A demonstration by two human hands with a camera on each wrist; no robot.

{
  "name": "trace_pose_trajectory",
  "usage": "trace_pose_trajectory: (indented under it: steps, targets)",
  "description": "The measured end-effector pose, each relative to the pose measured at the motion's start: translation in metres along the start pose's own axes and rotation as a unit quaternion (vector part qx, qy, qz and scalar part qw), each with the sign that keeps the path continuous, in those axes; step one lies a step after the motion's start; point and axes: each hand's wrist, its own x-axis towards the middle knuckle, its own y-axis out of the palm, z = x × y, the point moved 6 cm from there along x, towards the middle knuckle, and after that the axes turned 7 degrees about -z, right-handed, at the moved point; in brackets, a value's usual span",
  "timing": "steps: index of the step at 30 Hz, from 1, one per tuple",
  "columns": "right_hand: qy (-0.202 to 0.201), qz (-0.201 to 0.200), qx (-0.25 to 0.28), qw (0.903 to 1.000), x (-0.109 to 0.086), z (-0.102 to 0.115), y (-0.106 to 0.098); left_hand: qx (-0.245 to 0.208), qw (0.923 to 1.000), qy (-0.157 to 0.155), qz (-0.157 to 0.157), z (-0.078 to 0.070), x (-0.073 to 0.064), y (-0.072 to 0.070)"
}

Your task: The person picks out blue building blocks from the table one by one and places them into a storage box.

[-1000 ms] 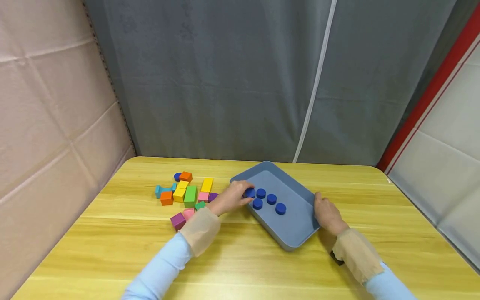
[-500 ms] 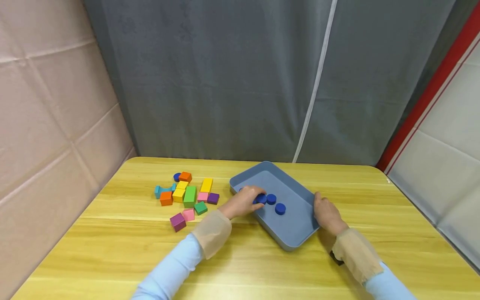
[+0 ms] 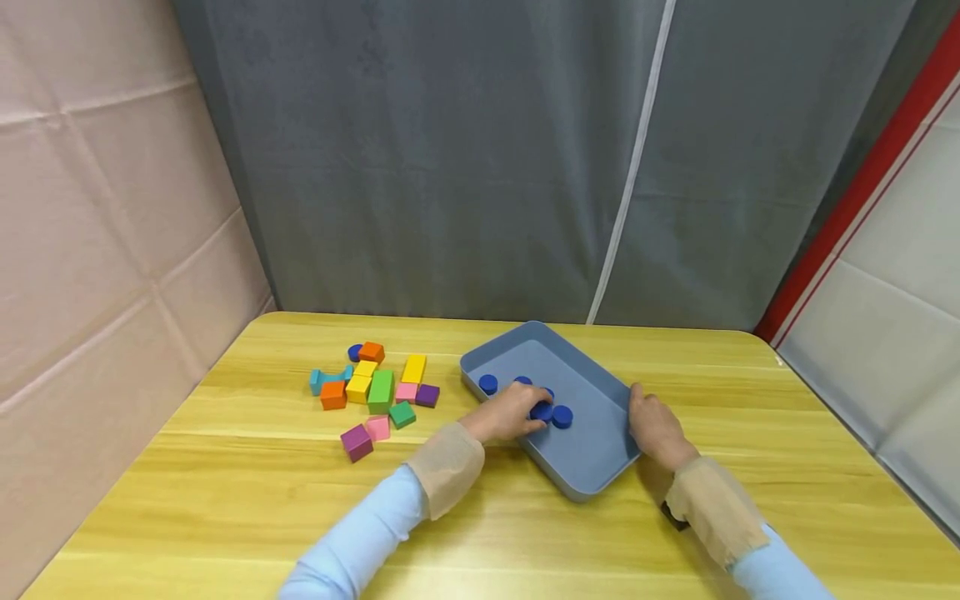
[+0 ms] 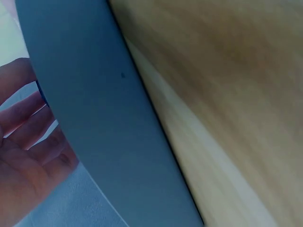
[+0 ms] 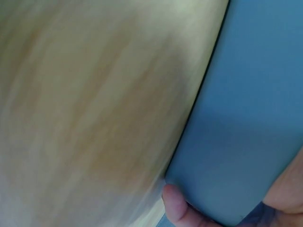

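Observation:
The fingers of my left hand [image 3: 508, 412] are curled at a blue disc [image 3: 541, 412] inside the grey tray [image 3: 588, 458], pinching it beside another blue disc [image 3: 562, 417]. More blue discs lie farther left and behind, some partly covered by the hand. In the left wrist view, the tray wall [image 4: 94, 109] hides most of what the fingertips hold. My right hand [image 3: 656, 427] grips the tray's right edge. Close up in the right wrist view, a fingertip [image 5: 174, 201] presses at the tray's lower edge.
Left of the tray, on the wooden table [image 3: 225, 500], lies a loose group of coloured blocks, among them a green block [image 3: 381, 392], a purple cube [image 3: 356, 443] and a light-blue notched block [image 3: 330, 381]. A grey curtain [image 3: 450, 167] hangs behind the table.
My left hand has let go of one disc at the tray's left side, then moved right and toward me, bringing another disc up beside the nearest one. My right hand stays at the tray edge.

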Motion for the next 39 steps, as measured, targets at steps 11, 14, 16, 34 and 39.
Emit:
trace_pose_trajectory:
  steps: [11,14,16,34,39]
  targets:
    - [-0.004,-0.014,-0.005,0.9999,0.000,-0.003,0.002,0.003,0.9992,-0.023,0.032,0.001,0.002,0.012]
    - [-0.006,-0.012,-0.003,0.9999,0.000,-0.002,0.001,0.001,0.9991,-0.024,0.034,0.000,0.002,0.014]
    - [-0.006,-0.010,-0.001,0.9999,0.000,-0.002,0.001,0.001,0.9991,-0.022,0.036,-0.001,0.003,0.014]
    - [-0.010,-0.021,0.003,0.9997,0.000,0.000,-0.001,0.010,0.9969,-0.038,0.068,0.001,0.006,0.022]
    - [-0.011,-0.021,0.000,0.9997,-0.001,0.000,-0.001,0.007,0.9956,-0.053,0.077,0.002,0.008,0.024]
